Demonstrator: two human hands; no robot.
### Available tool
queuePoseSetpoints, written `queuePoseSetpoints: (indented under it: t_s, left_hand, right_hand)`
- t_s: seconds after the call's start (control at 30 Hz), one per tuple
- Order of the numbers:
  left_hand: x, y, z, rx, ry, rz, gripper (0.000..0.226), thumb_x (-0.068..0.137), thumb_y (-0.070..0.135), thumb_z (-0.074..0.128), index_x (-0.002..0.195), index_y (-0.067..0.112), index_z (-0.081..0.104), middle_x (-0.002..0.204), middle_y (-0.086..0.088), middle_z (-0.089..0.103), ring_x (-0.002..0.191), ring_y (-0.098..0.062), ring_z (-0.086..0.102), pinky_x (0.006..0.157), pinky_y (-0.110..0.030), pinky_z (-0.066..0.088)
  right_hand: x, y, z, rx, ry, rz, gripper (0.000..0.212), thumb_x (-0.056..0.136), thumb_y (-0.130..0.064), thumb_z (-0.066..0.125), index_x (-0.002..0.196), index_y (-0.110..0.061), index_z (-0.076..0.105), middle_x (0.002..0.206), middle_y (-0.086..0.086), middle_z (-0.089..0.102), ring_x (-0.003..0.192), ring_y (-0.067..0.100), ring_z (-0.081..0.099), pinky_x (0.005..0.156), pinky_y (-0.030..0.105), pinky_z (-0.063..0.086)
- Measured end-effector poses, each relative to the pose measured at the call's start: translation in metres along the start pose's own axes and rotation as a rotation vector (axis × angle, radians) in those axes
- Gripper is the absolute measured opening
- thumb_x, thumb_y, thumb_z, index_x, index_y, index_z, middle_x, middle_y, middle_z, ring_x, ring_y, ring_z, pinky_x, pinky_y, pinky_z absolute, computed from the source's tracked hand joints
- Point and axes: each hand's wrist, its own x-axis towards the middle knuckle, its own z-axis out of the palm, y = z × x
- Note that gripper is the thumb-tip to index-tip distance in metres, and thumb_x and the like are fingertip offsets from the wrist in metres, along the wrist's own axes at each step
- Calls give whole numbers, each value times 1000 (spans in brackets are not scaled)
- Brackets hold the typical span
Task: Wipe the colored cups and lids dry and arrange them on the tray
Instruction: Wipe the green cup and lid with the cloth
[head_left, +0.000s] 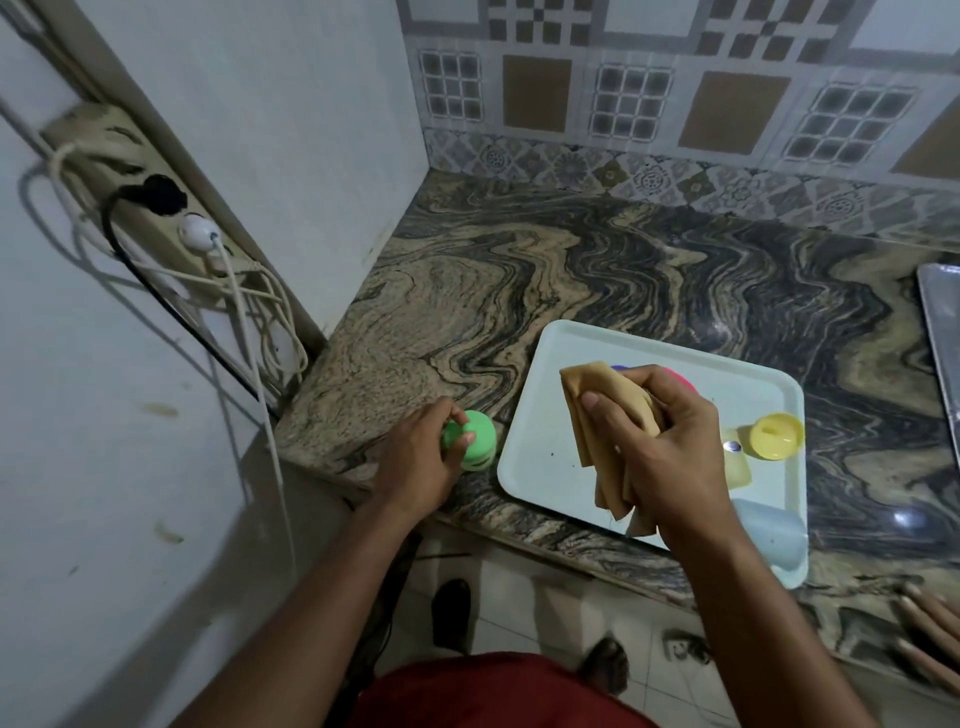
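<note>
Left hand (415, 462) grips a green cup (475, 441) at the counter's (467, 291) front edge beside the tray (540, 415); right hand (660, 441) clutches a tan cloth (597, 410) above it, perhaps hiding a cup

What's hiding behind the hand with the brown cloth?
Behind the right hand and its cloth, slivers of something purple and something pink peek out on the tray. The hand covers the rest, so cups or lids, I cannot tell.

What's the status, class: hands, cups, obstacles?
Left hand grips green cup on counter. Right hand holds cloth over tray. Nothing in the way.
</note>
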Motion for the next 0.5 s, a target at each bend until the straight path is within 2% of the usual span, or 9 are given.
queuePoseSetpoints:
  t_s: [0.07, 0.2, 0.4, 0.5]
  left_hand:
    - [1, -2, 3, 20, 4, 15, 28, 97, 49, 58, 100, 21, 61, 97, -3, 72, 88, -30, 64, 67, -41, 49]
    - [3, -5, 5, 28, -2, 8, 21, 99, 42, 63, 102, 21, 60, 97, -4, 71, 89, -32, 64, 67, -41, 50]
    - [3, -1, 5, 34, -23, -19, 17, 98, 34, 70, 104, 20, 63, 99, -3, 71, 90, -29, 63, 63, -35, 41]
    - [1, -2, 5, -6, -47, -11, 24, 97, 46, 66, 104, 23, 62, 103, 0, 72, 90, -27, 65, 65, -40, 52]
  right_hand:
    - [0, 2, -1, 0, 2, -3, 10, 95, -6, 78, 93, -12, 70, 68, -1, 65, 40, 22, 62, 35, 37, 53]
    - [-1, 8, -4, 3, 10, -5, 10, 95, -6, 78, 93, -11, 69, 77, 21, 64, 38, 23, 59, 38, 34, 52]
    - [-3, 18, -8, -19, 9, -1, 13, 94, -14, 82, 92, -22, 71, 75, 13, 67, 49, 30, 62, 45, 48, 59]
    - [-2, 19, -10, -20, 11, -6, 14, 94, -15, 82, 92, -23, 71, 76, 12, 67, 54, 30, 62, 47, 50, 60]
